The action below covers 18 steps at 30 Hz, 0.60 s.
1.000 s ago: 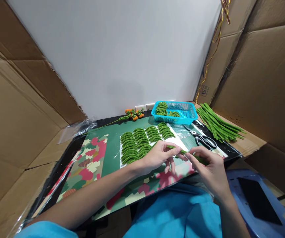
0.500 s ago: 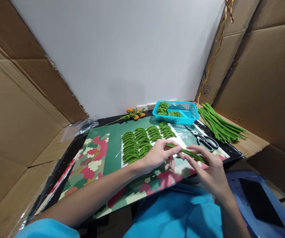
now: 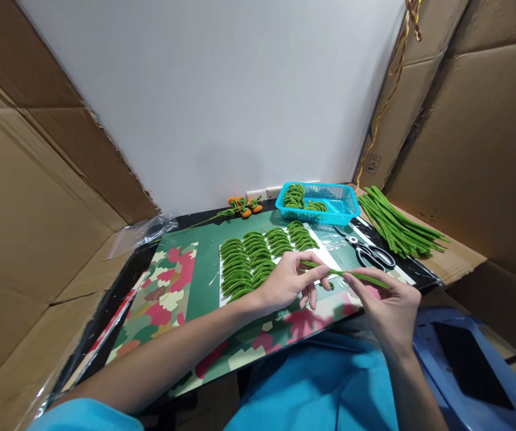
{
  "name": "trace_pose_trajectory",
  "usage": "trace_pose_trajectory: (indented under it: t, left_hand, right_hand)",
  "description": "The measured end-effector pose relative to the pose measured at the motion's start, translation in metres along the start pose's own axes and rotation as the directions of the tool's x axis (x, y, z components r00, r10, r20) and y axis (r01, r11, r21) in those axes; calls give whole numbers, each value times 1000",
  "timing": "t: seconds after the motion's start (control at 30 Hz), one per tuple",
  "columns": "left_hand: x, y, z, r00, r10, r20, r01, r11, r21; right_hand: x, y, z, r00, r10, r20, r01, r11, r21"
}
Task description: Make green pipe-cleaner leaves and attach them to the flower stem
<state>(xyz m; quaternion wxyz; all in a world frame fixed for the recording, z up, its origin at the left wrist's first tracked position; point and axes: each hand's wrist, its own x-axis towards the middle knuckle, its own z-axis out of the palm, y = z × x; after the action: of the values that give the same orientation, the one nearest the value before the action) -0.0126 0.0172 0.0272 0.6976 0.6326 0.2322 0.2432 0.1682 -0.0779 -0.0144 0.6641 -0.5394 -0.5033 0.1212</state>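
Note:
Between my two hands runs a thin green fuzzy stem [image 3: 336,272] above the front right of the mat. My left hand [image 3: 294,280] pinches its left part between thumb and fingers. Farther right, my right hand [image 3: 386,302] pinches the same stem, its right end lying along the fingers. Curved green fuzzy pieces [image 3: 235,266] lie in columns on a white sheet [image 3: 327,258] left of and behind my left hand. A small green bit [image 3: 332,286] shows under the stem. Whether more than one stem is held, I cannot tell.
A blue basket [image 3: 343,209] with green pieces stands at the back. Black-handled scissors [image 3: 370,254] lie right of the sheet, with a bundle of long green stems [image 3: 401,227] beyond. Orange flowers [image 3: 245,207] lie near the wall. Cardboard walls rise on both sides.
My right hand has moved right and slightly down, away from my left hand, and more of the stem shows between them. My left hand has barely moved.

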Motion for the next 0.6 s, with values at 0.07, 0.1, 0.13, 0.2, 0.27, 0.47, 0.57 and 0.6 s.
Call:
trace_pose_trajectory:
  t: [0.07, 0.1, 0.13, 0.2, 0.27, 0.47, 0.57, 0.6]
  left_hand:
    - [-2, -1, 3, 999, 29, -25, -28, 999, 21]
    - [-3, -2, 4, 998, 41, -40, -39, 999, 31]
    - [-3, -3, 5, 997, 51, -54, -49, 998, 44]
    - [-5, -3, 7, 995, 67, -79, -60, 995, 84]
    - [-6, -4, 8, 991, 87, -105, -71, 987, 143]
    - [-9, -1, 6, 970, 218, -106, -158, 901, 405]
    - [-11, 0, 4, 962, 262, -78, -181, 825, 535]
    - [-11, 1, 2, 964, 260, -63, -181, 808, 560]
  right_hand:
    - [-3, 5, 5, 989, 146, -37, -143, 987, 79]
    - [-4, 7, 9, 980, 198, -28, -193, 974, 120]
    - [-5, 8, 12, 971, 237, -14, -232, 960, 159]
    - [-8, 9, 20, 960, 278, -22, -266, 936, 229]
    - [-10, 7, 26, 958, 275, -74, -248, 933, 260]
    - [-13, -6, 26, 999, 10, 37, -9, 1000, -12]
    - [-14, -10, 23, 969, -156, 193, 191, 965, -179]
    - [-15, -10, 23, 954, -199, 225, 249, 942, -222]
